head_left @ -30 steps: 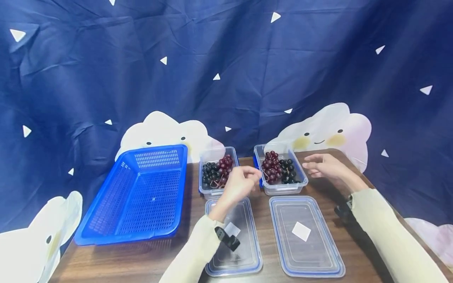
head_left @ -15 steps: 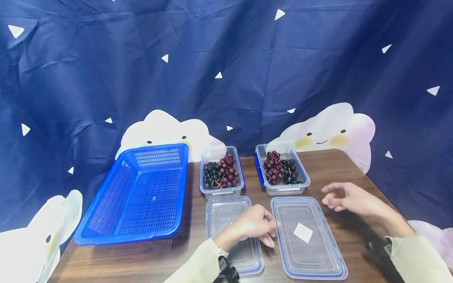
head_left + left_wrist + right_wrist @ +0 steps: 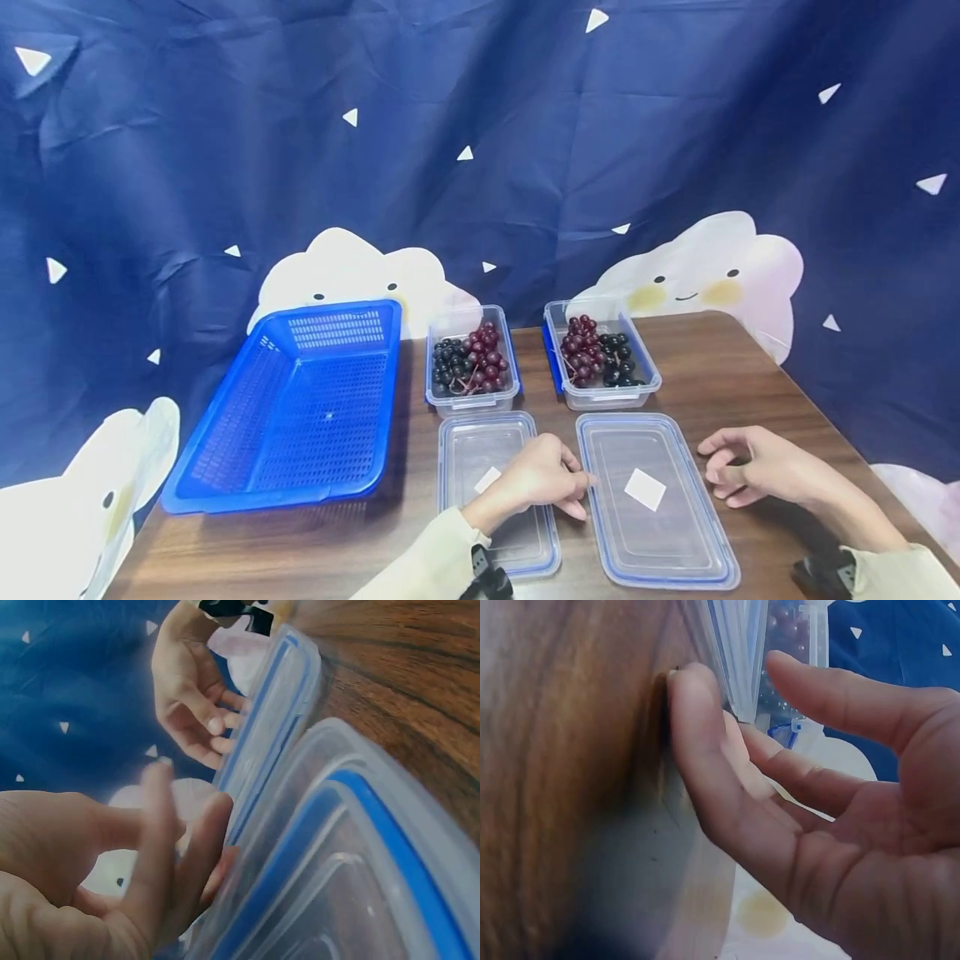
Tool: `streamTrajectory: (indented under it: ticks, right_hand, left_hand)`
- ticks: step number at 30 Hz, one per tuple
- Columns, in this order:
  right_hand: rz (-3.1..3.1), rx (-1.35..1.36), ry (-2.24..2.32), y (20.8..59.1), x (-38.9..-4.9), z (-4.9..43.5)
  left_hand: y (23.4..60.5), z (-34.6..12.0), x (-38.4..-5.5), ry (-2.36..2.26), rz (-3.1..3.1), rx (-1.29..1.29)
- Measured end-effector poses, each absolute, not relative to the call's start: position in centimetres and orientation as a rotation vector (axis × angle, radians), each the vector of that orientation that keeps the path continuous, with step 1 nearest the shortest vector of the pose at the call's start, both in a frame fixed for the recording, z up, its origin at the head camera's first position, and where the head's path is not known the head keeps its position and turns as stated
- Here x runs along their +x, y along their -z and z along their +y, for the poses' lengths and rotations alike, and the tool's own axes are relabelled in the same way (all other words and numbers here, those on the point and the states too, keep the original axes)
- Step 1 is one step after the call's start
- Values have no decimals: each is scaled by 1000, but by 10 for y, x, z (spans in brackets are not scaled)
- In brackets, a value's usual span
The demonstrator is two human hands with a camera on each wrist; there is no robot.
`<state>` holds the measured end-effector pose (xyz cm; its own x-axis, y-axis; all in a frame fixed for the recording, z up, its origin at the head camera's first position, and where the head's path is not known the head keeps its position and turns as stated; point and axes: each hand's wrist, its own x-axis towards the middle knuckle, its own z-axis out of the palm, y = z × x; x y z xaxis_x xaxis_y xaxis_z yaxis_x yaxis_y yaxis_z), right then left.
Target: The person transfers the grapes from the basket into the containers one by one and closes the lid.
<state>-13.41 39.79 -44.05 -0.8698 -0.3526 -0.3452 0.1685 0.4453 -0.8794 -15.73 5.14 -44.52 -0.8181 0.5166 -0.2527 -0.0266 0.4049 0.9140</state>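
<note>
Head view: over the left lid (image 3: pixel 480 446), near its right edge, the left hand (image 3: pixel 542 475), fingers loosely bent, tips right by the edge of the right lid (image 3: pixel 663 533). Hard to tell if touching or just above. On the other side of the right lid, just beside it, the right hand (image 3: pixel 765 471), fingers loosely bent too, with a little gap in between. Both lids flat and side by side on the brown table (image 3: pixel 720 358), a white square (image 3: pixel 645 490) on each. At the wrists, pale sleeves (image 3: pixel 423 562) and small black gadgets (image 3: pixel 491 577). Behind the left lid, the left box (image 3: pixel 474 405), with black grapes (image 3: pixel 448 362) and red grapes (image 3: pixel 487 358) inside. Behind the right lid, the right box (image 3: pixel 611 400), with more red grapes (image 3: pixel 582 354) and more black grapes (image 3: pixel 618 360). Off to the left, a blue basket (image 3: pixel 273 498) full of tiny holes. At the back, a dark blue curtain (image 3: pixel 420 75) with white clouds (image 3: pixel 345 262).

Left wrist view: left hand up close, fingers bent and a bit apart, next to the left lid. Farther off, right hand beside the right lid.

Right wrist view: right hand very big, fingers bent and spread, with open space between. One fingertip close to the wood; can't tell if touching. Behind, a lid's thin edge and part of a box with grapes.
</note>
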Motion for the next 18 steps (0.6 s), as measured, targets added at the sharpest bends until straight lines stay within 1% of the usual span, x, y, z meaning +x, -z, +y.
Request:
streamTrajectory:
  ticks: [8, 18]
  right_hand:
    - [2134, -174, 1455, 448, -124, 391]
    - [2164, -151, 1432, 447, -123, 386]
  left_hand:
    - [451, 55, -148, -1477, 2118, 341]
    - [450, 63, -149, -1465, 2162, 297]
